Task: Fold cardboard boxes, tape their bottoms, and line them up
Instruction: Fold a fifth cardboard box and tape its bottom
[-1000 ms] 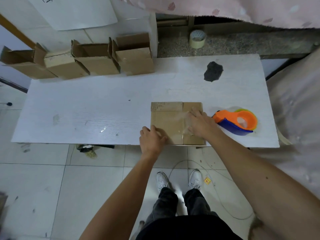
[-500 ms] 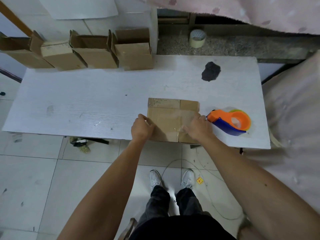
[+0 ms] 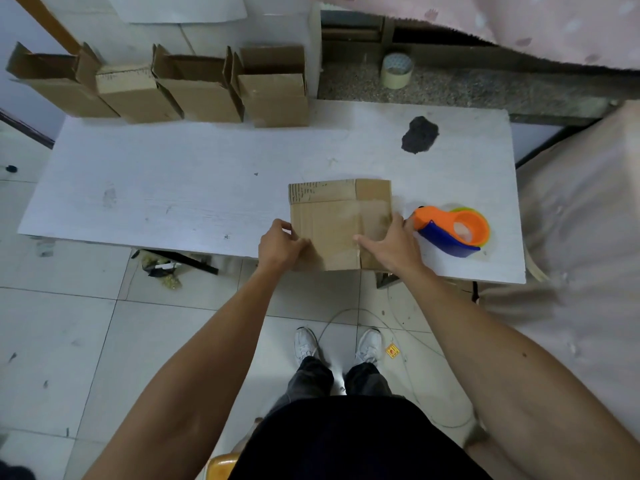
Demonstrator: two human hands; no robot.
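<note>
A brown cardboard box [image 3: 332,216] stands at the near edge of the white table [image 3: 173,202], its taped bottom facing up with clear tape across the seam. My left hand [image 3: 280,245] grips the box's near-left corner with curled fingers. My right hand [image 3: 391,244] holds the box's right side, thumb lying on top and fingers down the side. An orange and blue tape dispenser [image 3: 453,230] lies just right of the box. Several folded boxes [image 3: 194,88] stand in a row along the table's far-left edge.
A roll of tape [image 3: 397,70] sits on the stone ledge behind the table. A dark patch [image 3: 419,134] marks the tabletop at the far right. A cloth-covered surface [image 3: 581,237] borders the table's right side. Debris and a cable lie on the tiled floor below.
My right hand slid from the top of the box to its right side. My left hand shifted from the near edge to the near-left corner.
</note>
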